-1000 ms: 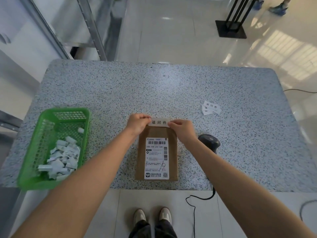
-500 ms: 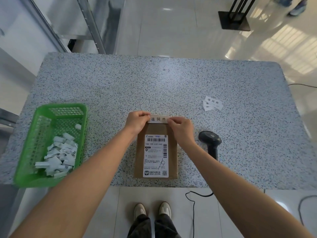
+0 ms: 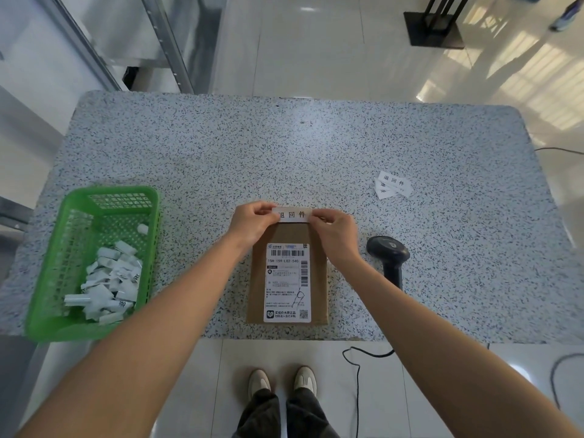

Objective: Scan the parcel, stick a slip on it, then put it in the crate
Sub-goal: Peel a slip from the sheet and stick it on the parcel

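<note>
My left hand [image 3: 252, 223] and right hand [image 3: 335, 233] pinch the slip [image 3: 292, 214] ends over the parcel [image 3: 287, 273] at the table's [image 3: 316, 147] near edge.

crate [image 3: 94, 203] left of parcel [image 3: 286, 279], scanner [image 3: 388, 251] right

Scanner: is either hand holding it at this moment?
No: the scanner stands alone on the table, while both hands pinch the slip.

slip [image 3: 292, 214] "退回件", parcel label [image 3: 287, 282] "15H-159-L02-540"
</note>
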